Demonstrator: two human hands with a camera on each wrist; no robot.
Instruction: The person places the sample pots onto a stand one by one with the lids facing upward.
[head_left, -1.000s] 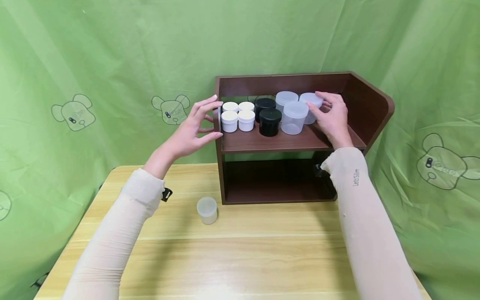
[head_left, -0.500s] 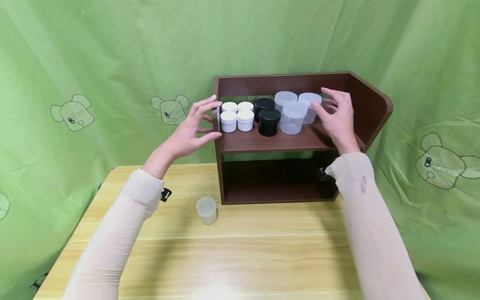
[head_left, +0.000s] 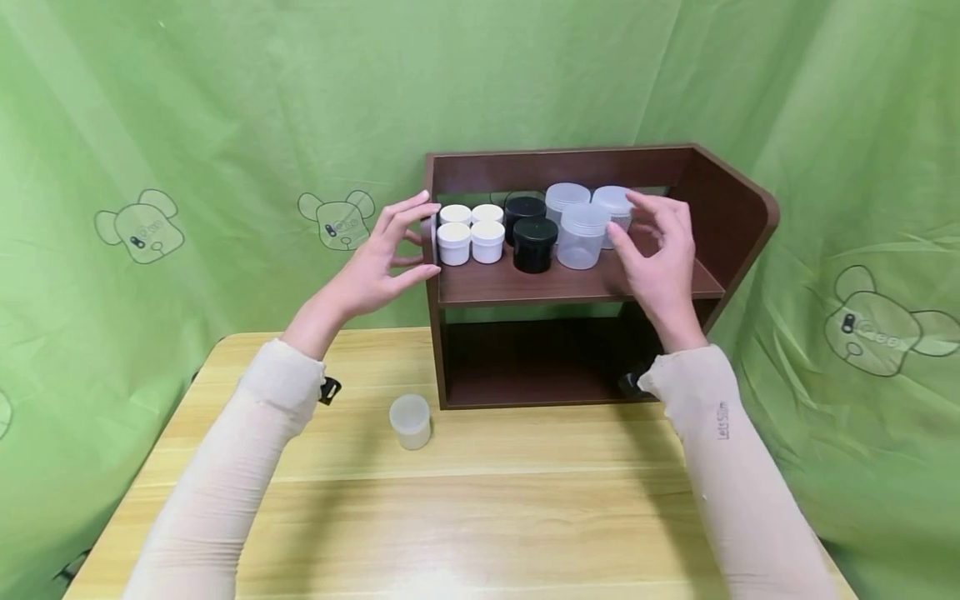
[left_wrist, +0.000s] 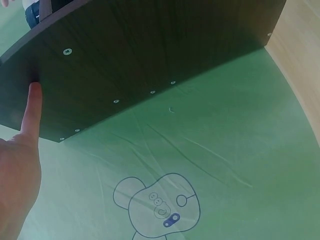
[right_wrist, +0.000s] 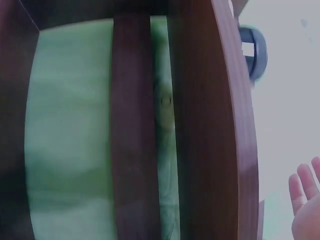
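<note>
Judged nearly finished: eight jars (head_left: 535, 230) ranged on upper shelf (head_left: 525, 286), one frosted jar (head_left: 410, 421) left on worktop (head_left: 465, 500); left hand (head_left: 378, 262) steadied shelf's side, right hand (head_left: 658, 250) hovered empty, fingers loose.

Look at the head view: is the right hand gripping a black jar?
No, the right hand hovers open beside the translucent jars, holding nothing.

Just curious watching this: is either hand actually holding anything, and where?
The left hand rests fingertips on the shelf's left side panel, gripping nothing. The right hand hovers empty by the clear jars.
</note>
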